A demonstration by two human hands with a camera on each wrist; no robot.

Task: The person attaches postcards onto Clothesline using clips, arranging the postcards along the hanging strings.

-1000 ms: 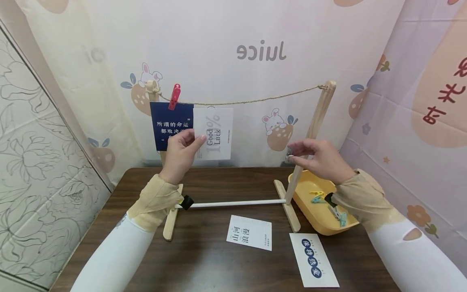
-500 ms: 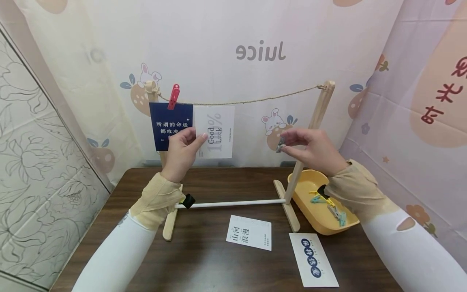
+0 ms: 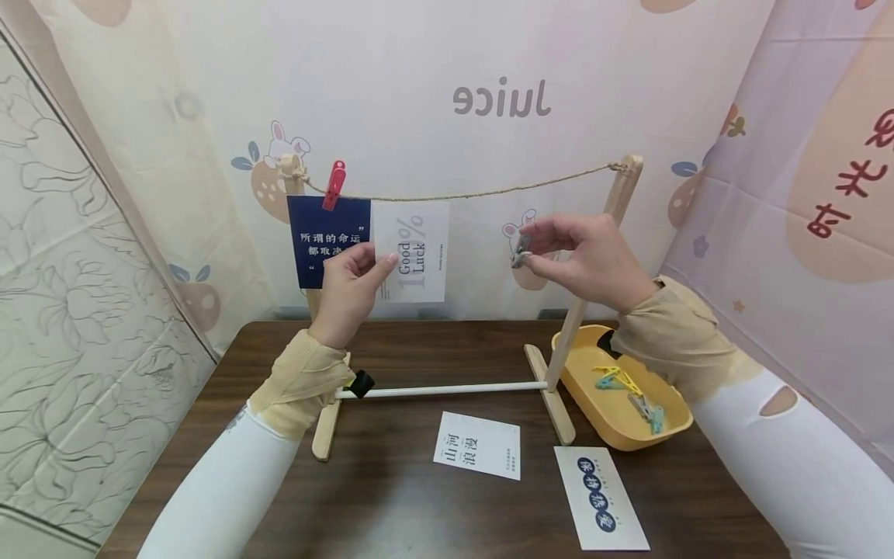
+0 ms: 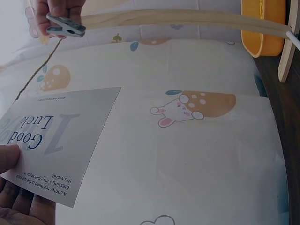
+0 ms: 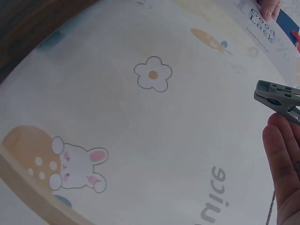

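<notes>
My left hand (image 3: 349, 291) pinches the left edge of a white "Good Luck" card (image 3: 422, 272), thumb in front and fingers behind. The card's top edge is right at the twine (image 3: 482, 194). Beside it, a dark blue card (image 3: 307, 221) hangs from the twine by a red clothespin (image 3: 334, 185), its lower part overlapped by my left hand. To the right, my right hand (image 3: 587, 252) holds a grey clothespin (image 3: 520, 252) between thumb and fingers, apart from the card. The same clothespin (image 4: 66, 26) shows its jaws closed in the left wrist view.
Wooden posts (image 3: 615, 206) hold up the twine, with a white rod (image 3: 440, 390) joining their feet. Two more white cards, one with dark characters (image 3: 482, 446) and one with blue circles (image 3: 602, 497), lie on the table (image 3: 279, 505). A yellow basin (image 3: 594, 411) holds several clothespins (image 3: 618, 379).
My right hand has moved left and up with the grey clothespin, toward the twine. My left hand has raised the Good Luck card slightly, to the twine's height.
</notes>
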